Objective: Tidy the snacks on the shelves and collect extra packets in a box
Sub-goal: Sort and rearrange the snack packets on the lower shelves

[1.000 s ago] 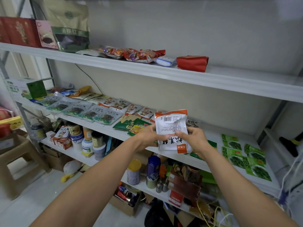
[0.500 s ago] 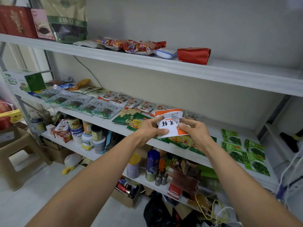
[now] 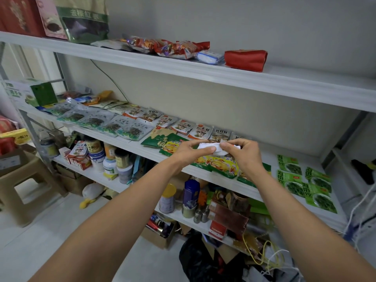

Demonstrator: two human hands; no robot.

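On the top shelf (image 3: 284,82) a bag (image 3: 81,19) stands at the left, loose snacks (image 3: 173,46) to its right. The middle shelf (image 3: 268,154) below carries a box (image 3: 30,92) at its left end, rows of packets (image 3: 114,127) along it, sachets (image 3: 313,184) at its right end. Above its front the left grip (image 3: 189,151) and right grip (image 3: 242,153) hold one packet (image 3: 211,148) between them. Jars (image 3: 95,153) stand on the lower shelf (image 3: 89,176)

Two hands (image 3: 189,153) (image 3: 244,156) — one white packet (image 3: 209,145)

The middle shelf (image 3: 266,154) carries rows of flat snack packets (image 3: 130,129), with green seaweed packets (image 3: 293,167) at its right end.
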